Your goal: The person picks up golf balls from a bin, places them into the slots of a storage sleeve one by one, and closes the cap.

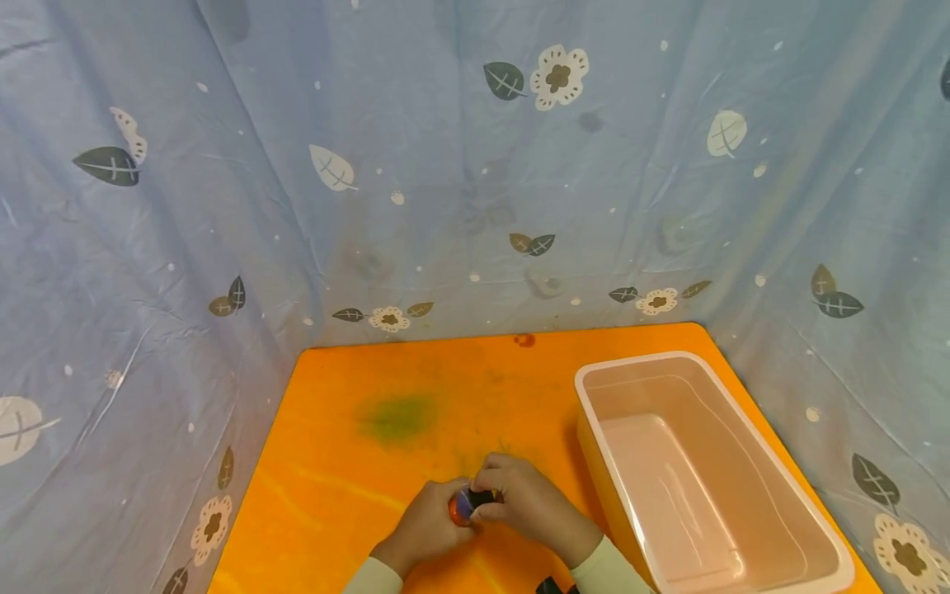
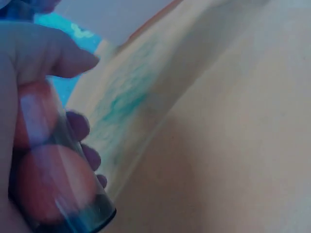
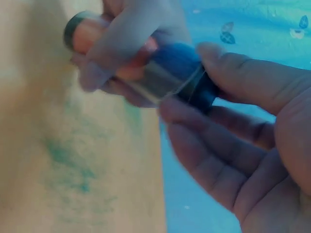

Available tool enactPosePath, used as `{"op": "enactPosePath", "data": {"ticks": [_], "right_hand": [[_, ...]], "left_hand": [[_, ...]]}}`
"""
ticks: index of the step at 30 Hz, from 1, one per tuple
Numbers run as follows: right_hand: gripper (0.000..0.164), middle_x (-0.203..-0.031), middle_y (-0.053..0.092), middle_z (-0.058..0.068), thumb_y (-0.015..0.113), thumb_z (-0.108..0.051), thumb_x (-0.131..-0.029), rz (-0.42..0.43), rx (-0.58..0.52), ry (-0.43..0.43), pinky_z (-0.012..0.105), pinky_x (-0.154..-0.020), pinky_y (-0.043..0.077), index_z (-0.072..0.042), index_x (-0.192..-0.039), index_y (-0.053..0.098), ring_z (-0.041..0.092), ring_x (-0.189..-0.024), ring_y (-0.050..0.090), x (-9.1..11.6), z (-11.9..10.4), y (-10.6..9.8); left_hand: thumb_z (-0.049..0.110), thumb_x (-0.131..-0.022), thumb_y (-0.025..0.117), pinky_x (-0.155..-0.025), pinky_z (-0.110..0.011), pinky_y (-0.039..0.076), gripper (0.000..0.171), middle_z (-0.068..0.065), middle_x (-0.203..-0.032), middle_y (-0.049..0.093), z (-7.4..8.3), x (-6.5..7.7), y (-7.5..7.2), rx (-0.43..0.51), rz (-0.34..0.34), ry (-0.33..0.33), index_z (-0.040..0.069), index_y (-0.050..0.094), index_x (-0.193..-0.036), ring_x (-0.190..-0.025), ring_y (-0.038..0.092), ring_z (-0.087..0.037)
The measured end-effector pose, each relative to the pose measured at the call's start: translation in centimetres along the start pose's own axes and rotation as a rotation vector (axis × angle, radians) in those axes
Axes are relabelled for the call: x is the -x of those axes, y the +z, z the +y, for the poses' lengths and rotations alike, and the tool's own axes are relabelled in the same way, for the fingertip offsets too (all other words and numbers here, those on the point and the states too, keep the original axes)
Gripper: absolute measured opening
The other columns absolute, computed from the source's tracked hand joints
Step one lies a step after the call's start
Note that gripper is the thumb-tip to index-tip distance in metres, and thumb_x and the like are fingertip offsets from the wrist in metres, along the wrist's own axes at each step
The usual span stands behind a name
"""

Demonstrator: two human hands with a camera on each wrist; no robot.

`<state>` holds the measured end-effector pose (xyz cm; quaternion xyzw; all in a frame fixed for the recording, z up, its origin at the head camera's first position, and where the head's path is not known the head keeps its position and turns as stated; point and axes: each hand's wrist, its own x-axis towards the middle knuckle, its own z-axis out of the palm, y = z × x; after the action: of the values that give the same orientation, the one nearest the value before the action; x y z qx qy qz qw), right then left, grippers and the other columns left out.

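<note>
Over the near part of the orange table, my left hand (image 1: 429,526) grips a clear tube (image 2: 58,184) around its side. Inside the tube, orange balls show in the left wrist view, and a blue ball (image 3: 175,59) sits toward the capped end in the right wrist view. My right hand (image 1: 525,502) pinches the black cap (image 3: 201,91) between thumb and fingertips. The cap is at the tube's end; whether it is loose cannot be made out. My left fingers hide part of the tube's middle.
To the right stands a large pale plastic bin (image 1: 660,478) with nothing visible inside. The orange table (image 1: 334,396) carries a green stain (image 1: 401,417). A small black object (image 1: 549,586) shows at the bottom edge. Blue patterned curtain (image 1: 445,165) surrounds the table's back and sides.
</note>
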<state>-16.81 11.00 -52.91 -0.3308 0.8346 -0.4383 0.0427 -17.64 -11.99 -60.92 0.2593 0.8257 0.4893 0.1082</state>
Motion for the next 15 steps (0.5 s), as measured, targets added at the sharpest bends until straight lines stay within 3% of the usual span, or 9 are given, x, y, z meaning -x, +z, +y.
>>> {"op": "enactPosePath", "data": {"ticks": [4,8,12,15], "right_hand": [[0.026,-0.115,0.065,-0.01,0.083,-0.019,-0.098,0.062,-0.027,-0.005,0.026,-0.084,0.058,-0.01,-0.122,0.08,0.006,-0.099,0.065,0.0,0.3,0.3],[0.033,-0.124,0.067,-0.007,0.08,-0.022,-0.101,0.201,-0.076,-0.037,0.03,-0.083,0.059,-0.009,-0.131,0.077,0.01,-0.099,0.066,-0.2,0.3,0.4],[0.037,-0.128,0.068,-0.002,0.083,-0.019,-0.099,0.297,-0.098,-0.061,0.031,-0.079,0.06,-0.012,-0.135,0.073,0.012,-0.093,0.067,-0.3,0.1,0.2],[0.043,-0.131,0.067,-0.001,0.083,-0.02,-0.1,0.34,-0.123,-0.018,0.032,-0.078,0.061,-0.015,-0.14,0.07,0.011,-0.09,0.068,0.0,0.0,0.1]], "left_hand": [[0.01,-0.093,0.082,-0.076,-0.029,0.06,0.039,0.009,-0.108,0.077,0.3,-0.5,0.0,0.093,0.014,0.003,0.019,0.073,-0.13,-0.088,0.075,-0.01],[0.004,-0.094,0.081,-0.085,-0.034,0.061,0.043,0.002,-0.116,0.078,1.0,-1.5,0.3,0.172,0.096,0.08,0.014,0.071,-0.134,-0.1,0.076,-0.017],[-0.005,-0.088,0.082,-0.079,-0.033,0.06,0.045,0.002,-0.109,0.077,1.6,-2.3,0.3,0.174,0.17,0.155,0.016,0.073,-0.127,-0.091,0.074,-0.016],[-0.002,-0.089,0.084,-0.074,-0.031,0.057,0.037,0.002,-0.1,0.075,1.8,-2.7,0.3,0.167,0.182,0.148,0.018,0.072,-0.118,-0.082,0.069,-0.015]]}}
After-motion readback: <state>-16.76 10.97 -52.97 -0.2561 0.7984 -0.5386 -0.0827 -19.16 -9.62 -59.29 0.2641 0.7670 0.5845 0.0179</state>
